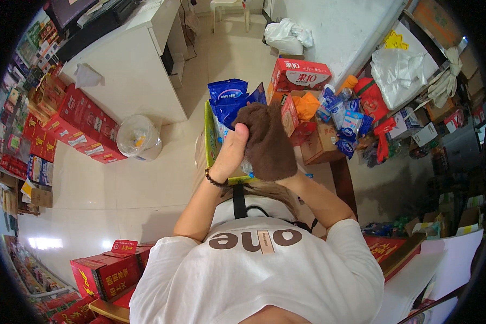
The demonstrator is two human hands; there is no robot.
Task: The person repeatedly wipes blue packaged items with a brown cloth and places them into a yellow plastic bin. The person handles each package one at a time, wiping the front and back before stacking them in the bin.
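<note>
My left hand [235, 148], with a dark beaded bracelet at its wrist, grips the left edge of a brown cloth [269, 146], thumb on top. The cloth covers most of my right hand, whose forearm comes in from the lower right; its wrist [289, 181] shows at the cloth's lower edge, and its fingers are hidden. Under the cloth a yellow-green box [209, 137] rests at my lap, holding blue plastic packages [229, 99]. Some clear and blue packaging peeks out below the cloth.
Right of the box stand a red carton [299, 77], an open cardboard box [322, 143] and a pile of blue-white packets [350, 121]. To the left are a lined waste bin [139, 137], stacked red cartons [85, 125] and a white desk [121, 65]. Red boxes [109, 271] stand lower left.
</note>
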